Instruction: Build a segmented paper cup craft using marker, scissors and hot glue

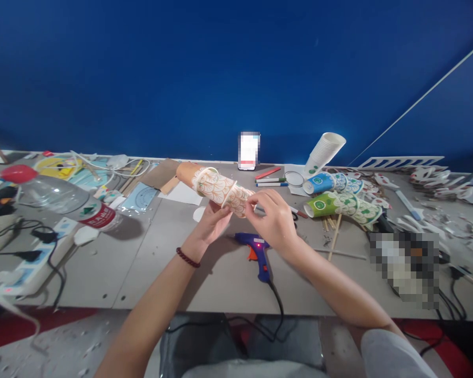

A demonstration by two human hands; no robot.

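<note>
The orange paper tube [212,187], made of joined cups, is held above the middle of the counter [98,278], between its front and back edges. It looks light and fairly stiff, yet its walls would probably dent; the raised rims seem the firmest place to hold. The left hand [214,223] grips it from below, and the right hand [274,215] pinches its right end.

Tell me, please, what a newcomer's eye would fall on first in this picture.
Probably the orange patterned cups in the left hand, mid-picture, with the right hand at their right end. Next, perhaps, the blue glue gun on the table below them, and the red-capped bottle at left.
</note>
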